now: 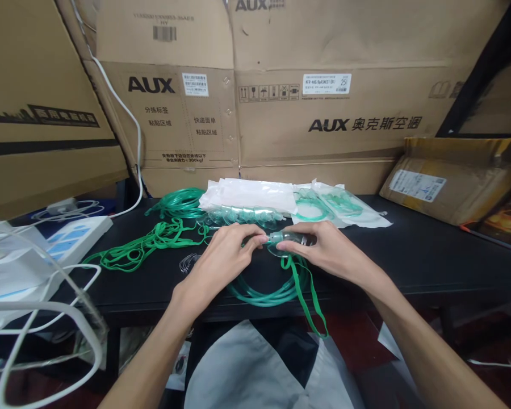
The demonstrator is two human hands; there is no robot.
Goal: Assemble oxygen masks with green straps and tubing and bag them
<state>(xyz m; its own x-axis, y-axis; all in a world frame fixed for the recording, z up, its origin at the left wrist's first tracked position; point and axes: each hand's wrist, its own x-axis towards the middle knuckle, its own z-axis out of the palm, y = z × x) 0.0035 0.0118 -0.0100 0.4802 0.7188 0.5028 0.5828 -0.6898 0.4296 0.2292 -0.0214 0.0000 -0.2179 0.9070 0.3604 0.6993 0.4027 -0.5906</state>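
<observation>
Over the front of the black table, my right hand point(327, 245) is closed round a clear green oxygen mask point(276, 250). My left hand point(225, 250) pinches at the mask's narrow connector point(275, 237), where the green tubing seems to join; the fingertips hide the exact joint. Below both hands lies a coil of clear green tubing point(262, 298). From the mask a flat green elastic strap point(303, 301) hangs past the table's front edge. Beside my left wrist are several thin metal strips point(188, 262).
A row of clear masks point(247, 215) lies behind my hands, by white packets point(249, 195) and bagged mask sets point(340, 201). Green straps point(153, 244) and coiled tubing point(179, 201) are at left. A power strip point(74, 236) with cables flanks them. Cardboard boxes point(272, 130) stand behind.
</observation>
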